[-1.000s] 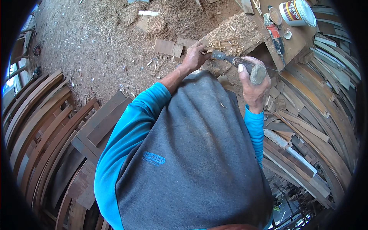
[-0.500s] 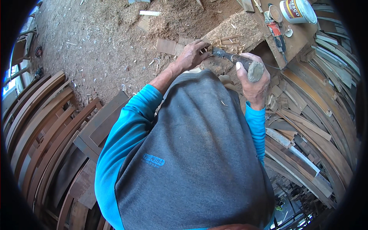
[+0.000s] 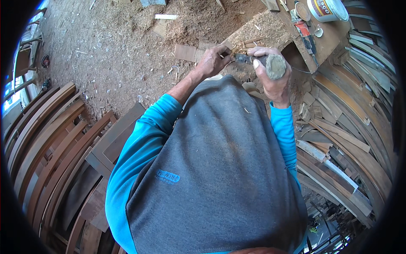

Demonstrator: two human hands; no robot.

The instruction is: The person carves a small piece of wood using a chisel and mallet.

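Gripping the chisel-like tool [image 3: 275,67], the right hand [image 3: 277,87] partly hides it.

Soft, fairly bright light spreads evenly over the floor [image 3: 114,63]. White-blue glare washes out detail along the left edge. The far-right bucket [image 3: 326,11] is pale and bright, while deep shade fills the gaps among the left planks [image 3: 50,131] and the far-right hollow [image 3: 294,56]. The shirt [image 3: 220,165] darkens toward its near end. Fisheye bending bows the left planks and right planks [image 3: 353,101] into arcs, and black closes around the corners. The tool [image 3: 275,67] is reasonably clear, though its tip is perhaps slightly blurred; near-right clutter [image 3: 323,228] looks soft.
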